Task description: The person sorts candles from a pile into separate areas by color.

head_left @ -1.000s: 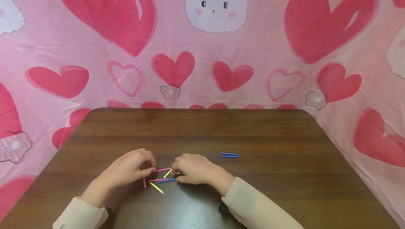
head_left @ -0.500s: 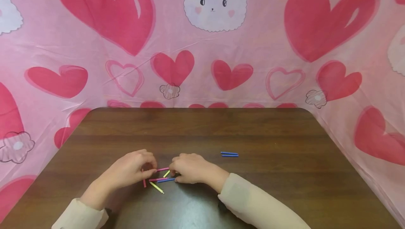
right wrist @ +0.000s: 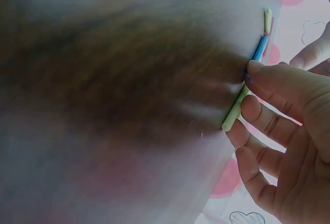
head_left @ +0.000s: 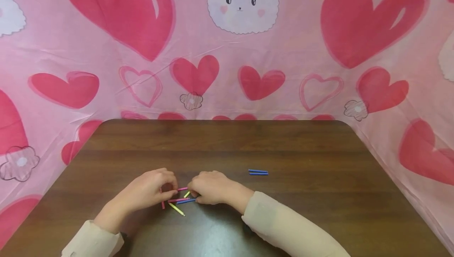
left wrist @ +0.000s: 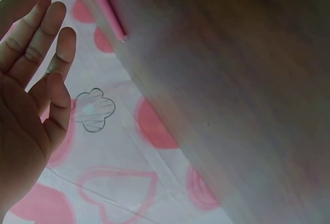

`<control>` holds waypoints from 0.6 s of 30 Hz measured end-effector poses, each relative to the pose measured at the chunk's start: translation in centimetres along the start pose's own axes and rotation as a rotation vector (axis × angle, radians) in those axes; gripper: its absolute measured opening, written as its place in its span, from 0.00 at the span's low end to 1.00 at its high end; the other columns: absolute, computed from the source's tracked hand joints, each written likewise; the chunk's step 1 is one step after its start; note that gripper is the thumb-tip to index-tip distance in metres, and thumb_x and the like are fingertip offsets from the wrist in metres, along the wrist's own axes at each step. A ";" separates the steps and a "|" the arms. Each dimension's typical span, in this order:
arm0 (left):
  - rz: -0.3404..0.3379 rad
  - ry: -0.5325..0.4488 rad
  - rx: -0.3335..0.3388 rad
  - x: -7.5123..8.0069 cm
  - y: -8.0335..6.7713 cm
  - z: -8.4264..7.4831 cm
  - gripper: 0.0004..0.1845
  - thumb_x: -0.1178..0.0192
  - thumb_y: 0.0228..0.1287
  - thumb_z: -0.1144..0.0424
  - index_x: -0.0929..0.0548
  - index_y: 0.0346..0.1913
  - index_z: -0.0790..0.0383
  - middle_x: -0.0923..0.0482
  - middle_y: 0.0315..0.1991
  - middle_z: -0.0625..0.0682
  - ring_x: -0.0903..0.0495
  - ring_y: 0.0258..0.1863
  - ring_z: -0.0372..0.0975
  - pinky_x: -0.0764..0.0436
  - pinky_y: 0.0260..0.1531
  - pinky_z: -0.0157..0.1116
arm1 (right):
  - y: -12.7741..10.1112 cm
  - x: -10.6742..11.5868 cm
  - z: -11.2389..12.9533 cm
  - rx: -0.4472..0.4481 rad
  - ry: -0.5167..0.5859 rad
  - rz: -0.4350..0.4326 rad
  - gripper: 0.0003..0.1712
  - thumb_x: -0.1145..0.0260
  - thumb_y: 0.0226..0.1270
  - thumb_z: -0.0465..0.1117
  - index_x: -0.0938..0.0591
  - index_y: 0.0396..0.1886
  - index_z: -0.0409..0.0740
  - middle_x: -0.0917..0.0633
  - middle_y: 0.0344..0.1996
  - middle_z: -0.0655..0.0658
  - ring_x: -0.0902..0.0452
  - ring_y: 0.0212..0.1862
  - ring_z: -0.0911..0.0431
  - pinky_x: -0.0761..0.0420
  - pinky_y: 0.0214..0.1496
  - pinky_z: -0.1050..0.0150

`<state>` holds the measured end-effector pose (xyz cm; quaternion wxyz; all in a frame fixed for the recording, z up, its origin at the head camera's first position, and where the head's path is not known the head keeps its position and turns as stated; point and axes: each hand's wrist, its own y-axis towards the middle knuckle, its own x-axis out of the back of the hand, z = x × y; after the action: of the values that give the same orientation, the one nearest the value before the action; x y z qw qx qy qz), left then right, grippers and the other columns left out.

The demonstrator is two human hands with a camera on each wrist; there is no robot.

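Several short pink, yellow and blue sticks lie loosely between my hands on the table. In the head view my left hand (head_left: 152, 188) is at the left of them, thumb tip right at a pink stick (head_left: 182, 189). The left wrist view shows its fingers loosely bent, apart from a pink stick (left wrist: 108, 12). My right hand (head_left: 211, 188) comes in from the right. Its thumb and index finger pinch the end of a blue stick (right wrist: 259, 48). A yellow-green stick (right wrist: 235, 109) lies by its other fingertips. Another yellow stick (head_left: 176, 209) lies in front.
Two blue sticks (head_left: 258, 172) lie side by side, farther back to the right. The dark wooden table (head_left: 301, 146) ends at a pink heart-print cloth (head_left: 227, 52) hanging behind and at both sides.
My right hand has shifted slightly left, covering a yellow stick that showed beneath it. My left hand has edged right over the pink stick's end, narrowing the gap between the hands.
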<state>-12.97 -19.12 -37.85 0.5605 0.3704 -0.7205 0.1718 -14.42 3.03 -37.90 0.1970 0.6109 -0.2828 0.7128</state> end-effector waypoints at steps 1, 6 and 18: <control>0.001 0.002 0.001 0.0 0.1 0.0 0.08 0.29 0.56 0.61 0.18 0.28 0.43 0.27 0.27 0.31 0.30 0.30 0.27 0.26 0.30 0.29 | 0.0 0.0 0.0 -0.003 -0.002 0.001 0.13 0.27 0.58 0.45 0.23 0.22 0.59 0.25 0.23 0.63 0.29 0.30 0.65 0.32 0.28 0.66; 0.008 -0.002 0.012 0.1 0.2 -0.2 0.08 0.29 0.56 0.61 0.18 0.28 0.43 0.27 0.27 0.31 0.29 0.30 0.27 0.25 0.30 0.29 | 0.2 -0.1 -0.1 0.001 -0.002 0.006 0.14 0.28 0.59 0.45 0.24 0.20 0.59 0.25 0.21 0.62 0.29 0.30 0.64 0.31 0.27 0.66; 0.006 -0.002 0.012 0.1 -0.1 -0.1 0.09 0.29 0.56 0.61 0.19 0.28 0.42 0.26 0.27 0.31 0.29 0.30 0.27 0.26 0.30 0.29 | 0.3 -0.1 -0.1 0.008 -0.013 0.001 0.13 0.28 0.57 0.44 0.23 0.19 0.59 0.26 0.20 0.62 0.28 0.29 0.64 0.31 0.25 0.66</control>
<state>-12.88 -19.13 -37.78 0.5571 0.3718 -0.7210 0.1776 -14.69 2.90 -38.03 0.1926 0.6162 -0.2816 0.7099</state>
